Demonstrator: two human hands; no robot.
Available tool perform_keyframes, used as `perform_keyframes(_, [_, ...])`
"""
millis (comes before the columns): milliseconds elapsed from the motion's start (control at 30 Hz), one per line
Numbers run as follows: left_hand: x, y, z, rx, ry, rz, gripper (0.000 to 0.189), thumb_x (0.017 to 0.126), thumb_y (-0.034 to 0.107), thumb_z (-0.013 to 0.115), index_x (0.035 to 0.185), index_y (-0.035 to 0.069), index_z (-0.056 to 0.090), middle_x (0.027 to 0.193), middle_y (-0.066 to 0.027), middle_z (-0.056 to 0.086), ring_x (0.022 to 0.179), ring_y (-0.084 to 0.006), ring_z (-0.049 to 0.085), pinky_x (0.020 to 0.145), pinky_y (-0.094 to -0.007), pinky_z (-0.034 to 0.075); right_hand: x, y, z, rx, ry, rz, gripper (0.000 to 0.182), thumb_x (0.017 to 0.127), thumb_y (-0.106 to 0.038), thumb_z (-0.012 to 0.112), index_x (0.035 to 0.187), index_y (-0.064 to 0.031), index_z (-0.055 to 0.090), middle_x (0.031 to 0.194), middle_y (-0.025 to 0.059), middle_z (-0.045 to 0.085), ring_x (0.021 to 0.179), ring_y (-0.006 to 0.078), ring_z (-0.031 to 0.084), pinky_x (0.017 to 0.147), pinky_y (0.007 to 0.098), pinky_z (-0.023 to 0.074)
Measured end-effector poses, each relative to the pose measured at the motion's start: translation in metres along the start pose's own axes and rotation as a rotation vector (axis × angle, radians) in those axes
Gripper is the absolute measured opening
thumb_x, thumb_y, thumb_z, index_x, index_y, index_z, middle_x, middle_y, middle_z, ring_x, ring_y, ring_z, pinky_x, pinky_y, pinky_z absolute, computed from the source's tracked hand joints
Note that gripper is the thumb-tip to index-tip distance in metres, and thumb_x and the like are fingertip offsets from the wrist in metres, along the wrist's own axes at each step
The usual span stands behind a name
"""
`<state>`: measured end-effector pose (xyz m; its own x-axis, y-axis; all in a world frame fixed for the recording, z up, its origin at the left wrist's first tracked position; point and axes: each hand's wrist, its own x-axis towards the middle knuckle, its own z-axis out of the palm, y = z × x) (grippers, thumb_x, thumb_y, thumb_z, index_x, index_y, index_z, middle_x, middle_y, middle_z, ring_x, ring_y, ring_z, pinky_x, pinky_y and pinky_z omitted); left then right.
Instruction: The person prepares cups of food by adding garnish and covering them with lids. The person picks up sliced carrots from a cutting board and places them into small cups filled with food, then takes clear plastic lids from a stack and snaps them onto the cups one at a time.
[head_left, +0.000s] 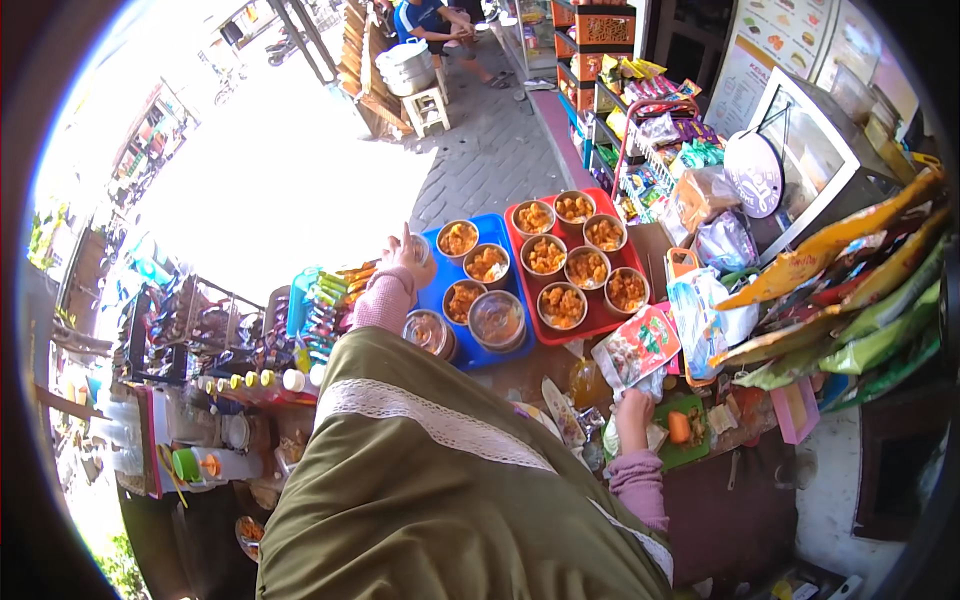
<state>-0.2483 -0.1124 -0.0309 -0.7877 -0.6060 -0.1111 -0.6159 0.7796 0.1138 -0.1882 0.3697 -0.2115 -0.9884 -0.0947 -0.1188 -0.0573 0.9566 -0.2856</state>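
Observation:
My left hand (409, 259) is at the far left edge of a blue tray (499, 229), its fingers around a round container with a clear lid (420, 249). The blue tray bears several bowls of orange-brown food over rice (457, 238); those nearest me have clear lids (496, 319). Beside it, a red tray (626, 330) holds several open bowls (544, 255). My right hand (634, 414) is low at the right, by a printed plastic packet (637, 346) and a green board (686, 450) with an orange carrot-like piece (679, 427). Whether its fingers grip the packet's lower end cannot be told.
Hanging snack packets (322, 300) and capped bottles (292, 380) line the left. At the right are a glass-fronted cabinet (806, 161), plastic bags (724, 240) and hanging sachets (847, 262). A person (427, 22) sits beyond, near a metal pot (405, 67) on a stool (426, 109).

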Motion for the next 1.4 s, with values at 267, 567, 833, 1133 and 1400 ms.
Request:
perform_keyframes(267, [0.050,-0.056,0.098,0.050,-0.206,0.099,0.110,0.066,0.044,0.070,0.148,0.022,-0.001,0.131,-0.0168,0.032,0.121,-0.0404,0.035,0.100,-0.0502,0.034,-0.009,-0.021,-0.012,-0.094,-0.002,0.015,0.010,0.074,-0.015,0.065,0.074,-0.0063,0.070,0.077,0.0129,0.067,0.092,0.0325,0.057,0.078,0.0436,0.0442])
perform_keyframes(567, [0.045,-0.048,0.082,0.194,-0.390,0.215,0.139,0.048,0.042,0.085,0.146,0.019,-0.009,0.141,-0.0178,0.024,0.129,-0.0392,0.028,0.106,-0.0488,0.031,-0.004,-0.028,-0.024,-0.098,-0.111,0.031,0.012,0.073,-0.016,0.065,0.071,-0.0046,0.069,0.075,0.0157,0.065,0.088,0.0339,0.058,0.078,0.0427,0.0452])
perform_keyframes(833, [0.113,-0.011,0.067,0.208,-0.280,0.316,0.128,0.053,0.029,0.086,0.147,0.022,0.000,0.153,-0.0113,0.009,0.140,-0.0301,0.013,0.109,-0.0558,0.022,-0.007,-0.028,-0.020,-0.071,-0.051,0.079,0.012,0.071,-0.017,0.067,0.072,-0.0052,0.069,0.078,0.0144,0.066,0.088,0.0331,0.058,0.077,0.0442,0.0465])
perform_keyframes(1133, [0.126,0.033,0.075,0.296,-0.263,0.544,0.129,0.047,0.014,0.089,0.147,0.025,0.007,0.139,-0.0097,0.033,0.131,-0.0310,0.032,0.102,-0.0534,0.034,-0.002,-0.022,-0.013,-0.038,-0.048,0.137,0.012,0.070,-0.018,0.067,0.072,-0.0064,0.070,0.075,0.0160,0.065,0.087,0.0338,0.058,0.077,0.0445,0.0467])
perform_keyframes(1400, [0.134,0.027,0.062,0.119,-0.198,0.484,0.121,0.052,0.024,0.083,0.147,0.024,0.008,0.130,-0.0143,0.035,0.122,-0.0376,0.036,0.099,-0.0495,0.039,-0.007,-0.013,-0.011,-0.010,-0.031,0.191,0.012,0.067,-0.020,0.071,0.072,-0.0091,0.069,0.074,0.0140,0.065,0.073,0.0314,0.062,0.085,0.0418,0.0461])
